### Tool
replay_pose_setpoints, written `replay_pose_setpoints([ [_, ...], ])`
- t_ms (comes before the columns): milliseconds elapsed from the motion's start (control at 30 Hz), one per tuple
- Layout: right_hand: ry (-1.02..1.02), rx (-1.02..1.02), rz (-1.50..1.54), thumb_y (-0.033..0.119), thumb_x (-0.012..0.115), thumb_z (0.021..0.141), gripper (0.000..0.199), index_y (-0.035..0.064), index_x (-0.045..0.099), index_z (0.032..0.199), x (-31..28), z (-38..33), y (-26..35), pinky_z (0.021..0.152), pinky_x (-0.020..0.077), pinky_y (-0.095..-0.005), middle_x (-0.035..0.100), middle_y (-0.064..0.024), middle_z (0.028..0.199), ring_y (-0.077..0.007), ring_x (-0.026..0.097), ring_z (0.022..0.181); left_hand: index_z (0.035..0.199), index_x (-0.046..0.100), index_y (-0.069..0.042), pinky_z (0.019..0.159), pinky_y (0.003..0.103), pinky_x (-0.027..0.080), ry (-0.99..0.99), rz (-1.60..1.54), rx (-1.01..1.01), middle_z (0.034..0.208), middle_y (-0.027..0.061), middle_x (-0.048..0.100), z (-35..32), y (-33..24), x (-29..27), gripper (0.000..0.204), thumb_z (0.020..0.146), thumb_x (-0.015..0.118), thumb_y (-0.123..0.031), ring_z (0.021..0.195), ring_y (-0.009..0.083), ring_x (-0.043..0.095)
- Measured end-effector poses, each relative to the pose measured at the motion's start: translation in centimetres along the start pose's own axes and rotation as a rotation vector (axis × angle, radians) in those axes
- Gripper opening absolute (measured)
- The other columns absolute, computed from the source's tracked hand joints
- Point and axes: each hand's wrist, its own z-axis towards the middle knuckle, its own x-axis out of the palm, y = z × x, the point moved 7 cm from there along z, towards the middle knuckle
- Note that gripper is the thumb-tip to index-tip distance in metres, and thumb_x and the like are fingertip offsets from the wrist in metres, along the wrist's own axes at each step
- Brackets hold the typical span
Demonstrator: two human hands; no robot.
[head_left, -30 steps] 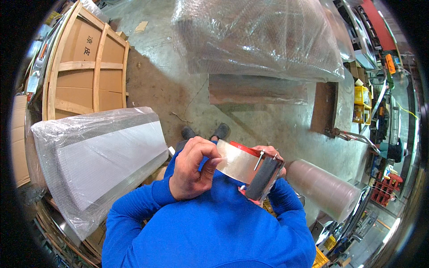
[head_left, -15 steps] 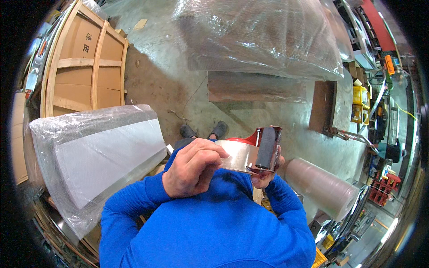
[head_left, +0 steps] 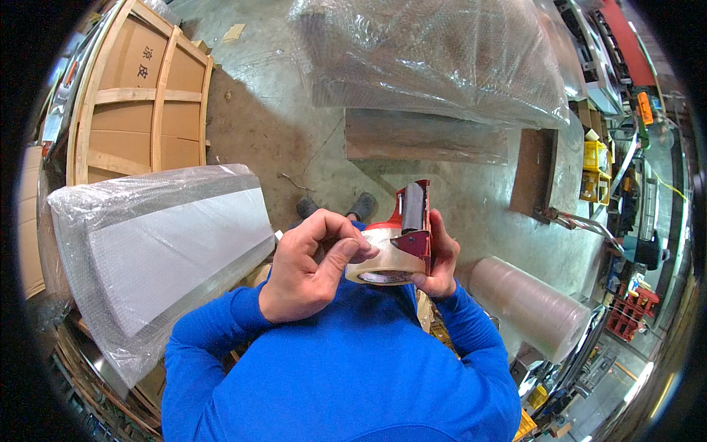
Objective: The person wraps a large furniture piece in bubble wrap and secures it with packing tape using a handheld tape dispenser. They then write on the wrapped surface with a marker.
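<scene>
Plainly, the right grip (head_left: 442,258) is clamped around the right side of a red tape dispenser (head_left: 416,244), its dark roller (head_left: 414,208) standing on the far side of that grip's thumb. The clear tape roll (head_left: 383,259) sits in the dispenser, between the two grips. The left grip (head_left: 308,271) has thumb and fingertips together, right at the roll's left side; whether they pinch a strip of tape is hard to tell. Left of that grip is a pale panel (head_left: 180,254) in bubble wrap, with a wood-framed crate (head_left: 141,114) beyond it. Well beyond both grips rises a large film-wrapped load (head_left: 442,59); a wrap roll (head_left: 529,308) lies right of the right grip.
</scene>
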Motion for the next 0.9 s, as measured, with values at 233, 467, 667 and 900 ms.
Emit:
replay_pose_setpoints([
  [233,0.102,-0.076,-0.178,0.018,0.083,0.068,0.103,-0.0018,0.027,0.152,0.9,-0.4,-0.1,0.111,0.0366,-0.0440,0.046,-0.0239,0.146,-0.0315,0.048,0.133,0.101,0.054,0.003,0.088,0.031,0.054,0.038,0.039,-0.047,0.095,0.0108,0.066,-1.3,-1.6,0.2,0.010,0.099,0.056,-0.006,0.094,0.0158,0.065],
  [467,0.281,-0.161,-0.213,0.013,0.083,0.072,0.102,0.0071,0.024,0.155,1.9,-0.8,1.2,0.107,0.0421,-0.0528,0.038,-0.0276,0.149,-0.0401,0.049,0.131,0.100,0.056,0.005,0.085,0.031,0.057,0.015,-0.094,-0.094,0.094,0.0115,0.066,-0.9,-2.1,-0.2,0.009,0.099,0.055,-0.004,0.091,0.0162,0.067],
  [667,0.423,-0.270,-0.482,0.012,0.082,0.070,0.095,0.0174,0.034,0.152,2.0,0.1,3.0,0.083,0.0546,-0.0425,0.063,-0.0240,0.118,-0.0356,0.066,0.102,0.099,0.057,0.005,0.081,0.029,0.056,-0.005,-0.024,-0.085,0.093,0.0110,0.067,-0.9,-3.2,-0.5,0.009,0.098,0.058,-0.004,0.089,0.0150,0.067],
  [900,0.436,-0.279,-0.617,0.017,0.086,0.056,0.103,0.0216,0.043,0.149,2.8,1.7,4.2,0.069,0.0549,-0.0400,0.067,-0.0129,0.107,-0.0334,0.067,0.084,0.096,0.060,0.003,0.075,0.027,0.053,-0.058,0.130,-0.019,0.089,0.0096,0.068,-0.4,-4.1,-1.0,0.006,0.094,0.062,-0.002,0.082,0.0125,0.065],
])
